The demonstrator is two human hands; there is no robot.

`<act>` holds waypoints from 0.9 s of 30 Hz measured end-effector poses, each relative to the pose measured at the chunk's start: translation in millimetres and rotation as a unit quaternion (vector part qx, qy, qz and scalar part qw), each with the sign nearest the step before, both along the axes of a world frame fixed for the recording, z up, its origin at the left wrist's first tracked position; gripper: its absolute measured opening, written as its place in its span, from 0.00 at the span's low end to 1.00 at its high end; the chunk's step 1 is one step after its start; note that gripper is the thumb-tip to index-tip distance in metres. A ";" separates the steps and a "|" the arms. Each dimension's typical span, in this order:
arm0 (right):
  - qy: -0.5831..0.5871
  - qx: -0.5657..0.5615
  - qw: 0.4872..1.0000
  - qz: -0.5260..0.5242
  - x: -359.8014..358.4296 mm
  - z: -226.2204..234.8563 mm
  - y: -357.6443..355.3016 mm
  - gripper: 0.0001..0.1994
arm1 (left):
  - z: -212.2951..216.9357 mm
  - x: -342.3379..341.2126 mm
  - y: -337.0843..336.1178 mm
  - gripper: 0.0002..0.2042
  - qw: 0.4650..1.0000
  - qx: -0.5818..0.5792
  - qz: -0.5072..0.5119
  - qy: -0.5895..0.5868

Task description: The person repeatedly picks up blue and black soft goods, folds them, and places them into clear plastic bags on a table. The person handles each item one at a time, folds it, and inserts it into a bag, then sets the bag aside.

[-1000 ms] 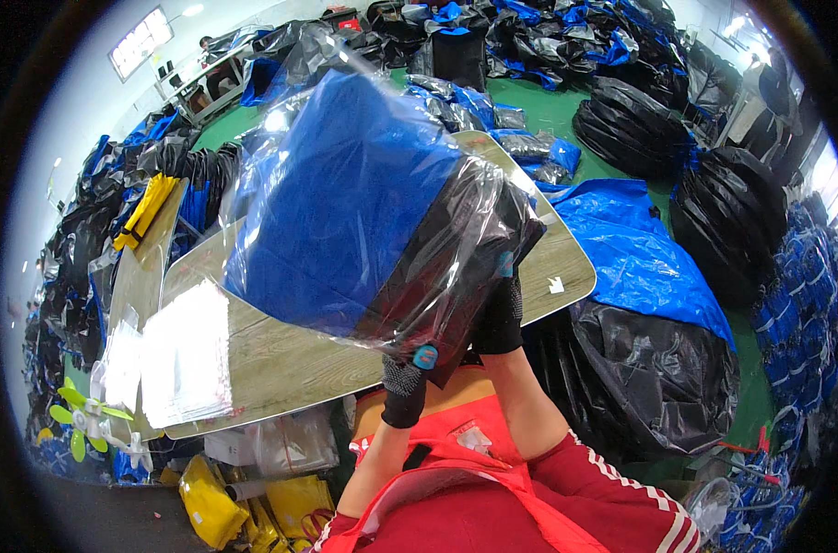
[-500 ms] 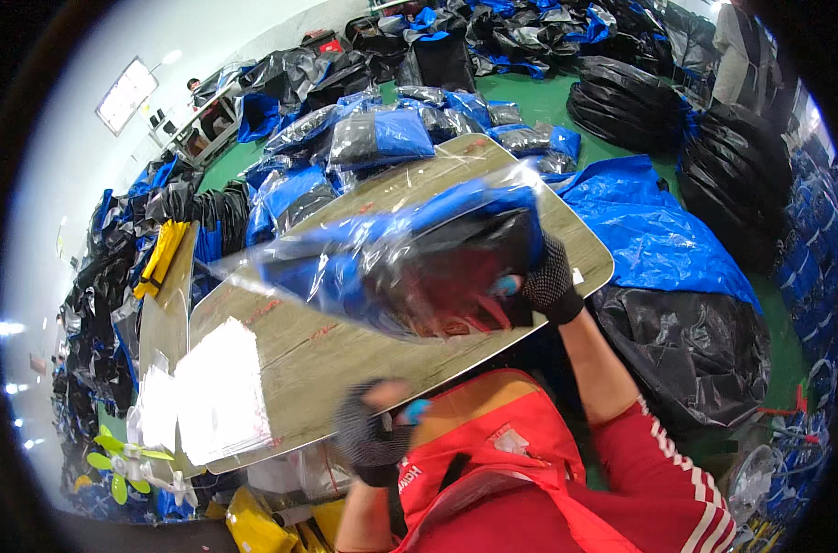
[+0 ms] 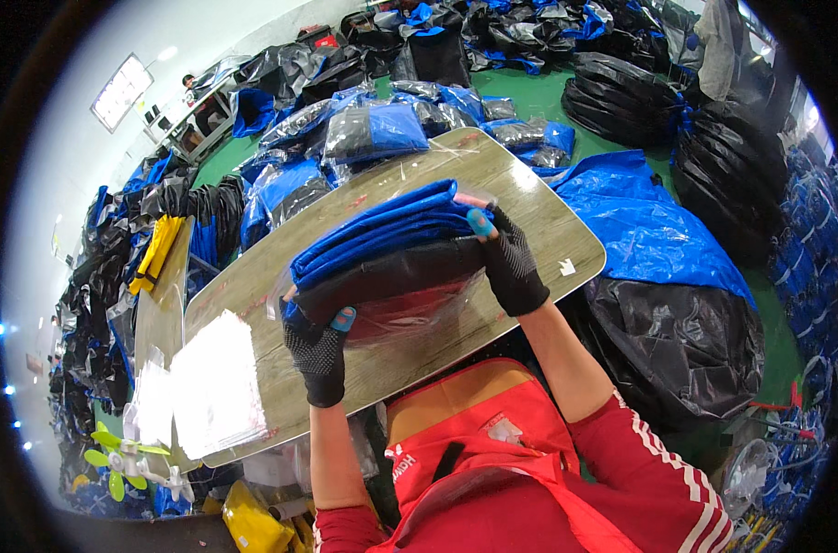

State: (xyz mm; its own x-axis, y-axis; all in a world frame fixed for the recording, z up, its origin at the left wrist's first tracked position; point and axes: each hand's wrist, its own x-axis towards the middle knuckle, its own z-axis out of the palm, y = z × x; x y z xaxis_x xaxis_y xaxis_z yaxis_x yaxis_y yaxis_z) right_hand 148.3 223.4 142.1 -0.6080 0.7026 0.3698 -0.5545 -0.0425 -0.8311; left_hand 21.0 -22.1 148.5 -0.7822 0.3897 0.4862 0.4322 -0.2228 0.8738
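Observation:
Between my two hands, above the table [image 3: 419,369], is a folded blue-and-black tarpaulin [image 3: 391,267] with clear plastic film around its lower side. The blue folds lie along the top and the black part faces me. My left hand [image 3: 316,355], in a dark dotted fingerless glove with blue tape on the thumb, is closed on the bundle's left end. At the right end grips my right hand [image 3: 513,263], gloved the same way, its taped thumb pressed on the top corner. The fingers beneath the bundle are partly hidden.
White plastic sheets [image 3: 221,387] lie at the table's left end. Wrapped blue-and-black packs [image 3: 377,131] are heaped beyond the far edge. A large blue-and-black tarpaulin [image 3: 668,276] stands to the right. A small green fan [image 3: 124,461] is at lower left.
My left hand has risen from the near table edge and taken hold of the bundle's left end. The bundle has turned, and its blue folds now show on top.

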 end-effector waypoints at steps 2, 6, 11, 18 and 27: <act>0.013 -0.052 0.998 0.018 -9.2 -7.8 -4.3 0.17 | -9.0 -1.2 2.3 0.26 0.997 0.056 0.024 0.052; 0.003 0.001 0.997 -0.077 -18.0 1.3 -25.8 0.10 | -15.1 1.2 -2.0 0.19 0.982 0.011 0.175 0.065; 0.048 0.201 0.966 -0.158 -19.6 63.3 -29.9 0.10 | 33.8 -2.8 -12.4 0.18 0.975 0.036 0.212 0.062; 0.107 0.319 0.929 -0.152 3.2 145.7 -29.7 0.08 | 136.0 1.2 -49.3 0.17 0.994 0.059 0.086 0.036; -0.169 0.345 0.909 -0.164 6.8 103.9 -13.6 0.11 | 65.6 -46.8 -56.9 0.17 0.983 -0.066 -0.075 -0.155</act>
State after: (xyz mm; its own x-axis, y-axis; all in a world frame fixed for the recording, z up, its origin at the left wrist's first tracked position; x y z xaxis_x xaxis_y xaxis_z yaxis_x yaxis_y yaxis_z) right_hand 155.1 209.8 246.0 -0.5689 0.5384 0.6216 -0.1517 0.6742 -0.7228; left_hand -25.8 -79.0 214.0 -0.8136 0.5558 0.1707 0.1110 -0.1397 0.9840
